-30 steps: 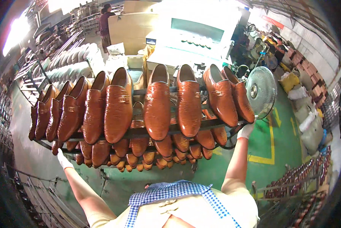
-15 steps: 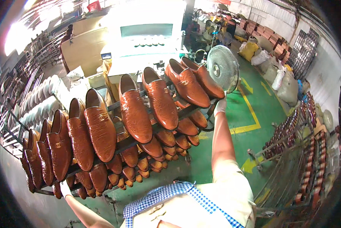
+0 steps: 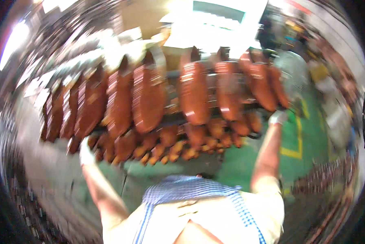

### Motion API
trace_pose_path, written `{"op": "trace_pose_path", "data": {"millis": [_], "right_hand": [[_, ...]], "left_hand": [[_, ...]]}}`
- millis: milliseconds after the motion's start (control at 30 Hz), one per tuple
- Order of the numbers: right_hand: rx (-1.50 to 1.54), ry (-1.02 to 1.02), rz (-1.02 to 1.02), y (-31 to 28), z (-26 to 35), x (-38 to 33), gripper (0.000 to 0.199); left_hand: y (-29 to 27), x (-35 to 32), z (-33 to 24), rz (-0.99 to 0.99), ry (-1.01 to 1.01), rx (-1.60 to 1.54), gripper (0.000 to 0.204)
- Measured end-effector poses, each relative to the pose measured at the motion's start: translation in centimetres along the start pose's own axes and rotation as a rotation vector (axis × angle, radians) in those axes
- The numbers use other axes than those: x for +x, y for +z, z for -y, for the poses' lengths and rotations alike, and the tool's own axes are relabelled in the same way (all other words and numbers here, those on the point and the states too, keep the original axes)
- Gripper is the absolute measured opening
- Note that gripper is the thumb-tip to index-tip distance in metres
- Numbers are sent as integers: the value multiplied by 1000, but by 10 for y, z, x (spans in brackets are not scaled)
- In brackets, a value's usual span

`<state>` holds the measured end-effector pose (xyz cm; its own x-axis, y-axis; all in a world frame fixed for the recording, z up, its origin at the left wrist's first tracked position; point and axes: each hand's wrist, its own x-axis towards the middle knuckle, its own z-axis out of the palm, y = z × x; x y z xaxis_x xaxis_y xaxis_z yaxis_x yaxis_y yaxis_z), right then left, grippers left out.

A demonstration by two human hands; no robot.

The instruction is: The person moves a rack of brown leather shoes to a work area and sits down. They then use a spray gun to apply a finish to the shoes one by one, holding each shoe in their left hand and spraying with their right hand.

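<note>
Rack [image 3: 215, 116] of brown shoes [image 3: 150, 97] is held up over the green floor [image 3: 239, 162], gripped at its ends by the left hand [image 3: 86, 151] and right hand [image 3: 278, 117], fingers seemingly clenched though blurred. It is not yet set down.

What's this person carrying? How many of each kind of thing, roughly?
rack: 1
brown shoes, top row: about 9 (blurred; lower rows uncountable)
Gloved hands holding it: 2, left hand and right hand
fan: 1
Total: about 13
</note>
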<state>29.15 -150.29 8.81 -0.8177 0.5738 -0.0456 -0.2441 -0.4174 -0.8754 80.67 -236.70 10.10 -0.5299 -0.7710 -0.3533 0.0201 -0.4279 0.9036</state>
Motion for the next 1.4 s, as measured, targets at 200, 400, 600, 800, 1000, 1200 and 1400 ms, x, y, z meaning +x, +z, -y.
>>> {"op": "trace_pose_path", "data": {"millis": [200,400,600,800,1000,1200,1400], "right_hand": [[-452,-285,-92,25,41,-35,44],[-358,-274,-106,30,49,-50,53],[-550,-284,45,13,47,-21,46],[-364,-261,262,-1,51,-9,45],[-354,-173,276,2,45,-8,38],[-122,-47,196,21,65,-46,30],[107,37,326,9,55,-56,42]], "left_hand": [[-26,-25,20,-76,187,-374,49],[-41,-55,50,-128,88,-381,48],[5,-75,111,-338,-42,-920,56],[72,-85,141,81,190,-695,59],[103,-95,100,-58,43,-451,67],[94,-116,87,-148,46,-596,54],[112,-130,151,-23,14,-336,55]]}}
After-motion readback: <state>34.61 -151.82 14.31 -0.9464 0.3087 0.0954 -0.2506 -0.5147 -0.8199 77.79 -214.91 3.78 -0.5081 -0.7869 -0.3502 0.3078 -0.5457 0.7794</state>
